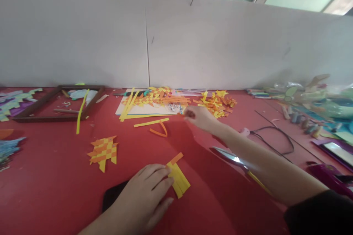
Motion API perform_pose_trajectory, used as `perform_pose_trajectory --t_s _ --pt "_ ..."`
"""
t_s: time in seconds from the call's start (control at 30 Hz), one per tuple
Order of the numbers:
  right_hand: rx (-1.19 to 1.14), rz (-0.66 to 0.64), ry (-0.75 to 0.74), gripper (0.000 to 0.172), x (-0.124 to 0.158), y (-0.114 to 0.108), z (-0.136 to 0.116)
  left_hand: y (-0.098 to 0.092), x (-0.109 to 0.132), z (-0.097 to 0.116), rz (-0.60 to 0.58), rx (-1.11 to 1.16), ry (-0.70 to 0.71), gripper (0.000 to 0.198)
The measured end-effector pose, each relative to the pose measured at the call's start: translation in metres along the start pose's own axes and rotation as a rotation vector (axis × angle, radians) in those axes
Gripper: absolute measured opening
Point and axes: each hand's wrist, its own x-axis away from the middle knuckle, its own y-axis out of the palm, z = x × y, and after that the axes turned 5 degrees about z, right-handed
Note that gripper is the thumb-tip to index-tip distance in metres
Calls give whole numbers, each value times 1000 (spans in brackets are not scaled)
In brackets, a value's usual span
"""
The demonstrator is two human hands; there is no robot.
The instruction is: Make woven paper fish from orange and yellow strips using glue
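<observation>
My left hand (150, 191) lies on the red table (204, 205) with its fingers stretched out. Its fingertips rest at the left edge of some yellow paper strips (180, 180), laid side by side with an orange strip (177, 158) across their top. Farther off, my right hand (200, 117) reaches to the glittery bag (174, 108) and the orange strips (176, 100). Its fingers are curled into a pinch; a bit of orange shows at the tips, too blurred to name. Closer in lie a folded orange strip (162, 129) and a yellow strip (151, 122).
A woven paper fish (104, 152) lies left, below a brown frame (46, 119). Paper scraps (217, 104) are heaped at the back. Scissors (230, 156) lie under my right forearm, near a black cord (289, 139) and a magenta tool (325, 176). A white partition (193, 44) stands behind.
</observation>
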Motion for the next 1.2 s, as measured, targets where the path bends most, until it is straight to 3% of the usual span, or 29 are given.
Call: perform_pose_trajectory --t_s 0.1,0.17,0.43,0.6,0.8,1.2 --pt "-145 -71 -168 13 8 11 -31 -1 -2 1 2 5 8 28" --pt "-179 -92 -232 14 1 14 -38 -1 -3 2 -4 5 10 28" --pt "64 25 -173 28 -91 -9 19 -1 -2 1 -21 8 18 29" --pt "217 -63 -214 35 -121 -5 20 2 -2 -1 -9 16 16 31" --pt "371 -149 -209 35 -133 3 11 1 -1 -1 -43 24 5 30" --pt "377 -93 -196 34 -126 6 16 -1 -1 1 -24 21 12 31"
